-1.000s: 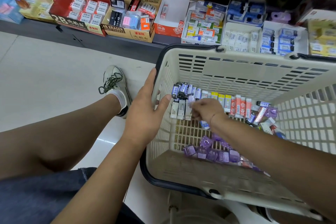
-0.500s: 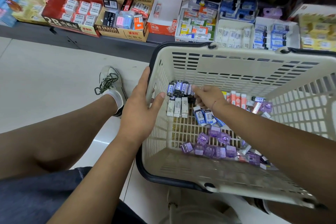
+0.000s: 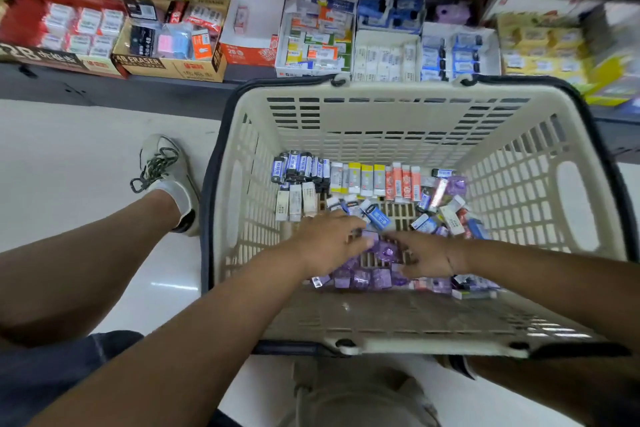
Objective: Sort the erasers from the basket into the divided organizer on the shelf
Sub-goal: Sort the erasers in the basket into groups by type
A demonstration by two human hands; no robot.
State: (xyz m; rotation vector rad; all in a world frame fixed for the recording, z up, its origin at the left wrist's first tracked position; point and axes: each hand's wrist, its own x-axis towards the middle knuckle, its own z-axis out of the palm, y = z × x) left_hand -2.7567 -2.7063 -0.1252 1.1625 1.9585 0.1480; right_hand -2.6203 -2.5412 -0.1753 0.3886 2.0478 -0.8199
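Observation:
The cream basket (image 3: 571,204) stands on the floor in front of the shelf and holds several erasers. Blue-black erasers (image 3: 299,166), yellow erasers (image 3: 367,178) and orange erasers (image 3: 403,182) stand in a row along its far wall. Purple erasers (image 3: 367,277) lie in a loose heap near the front. Both hands are inside the basket and meet over that heap. My left hand (image 3: 329,243) lies back up, its fingertips hidden among the purple erasers beside a blue eraser (image 3: 377,218). My right hand (image 3: 424,256) touches the heap with loosely spread fingers. The divided organizer (image 3: 384,55) sits on the shelf behind the basket.
Open cartons line the shelf: a red 2B carton (image 3: 65,28), a brown 4B eraser carton (image 3: 166,52) and an orange-white box (image 3: 249,28). My leg and a white shoe (image 3: 166,177) are on the pale floor left of the basket.
My left hand left the basket's rim and went down inside. My right hand drew back from the far row to the purple heap. The view shifted toward the basket.

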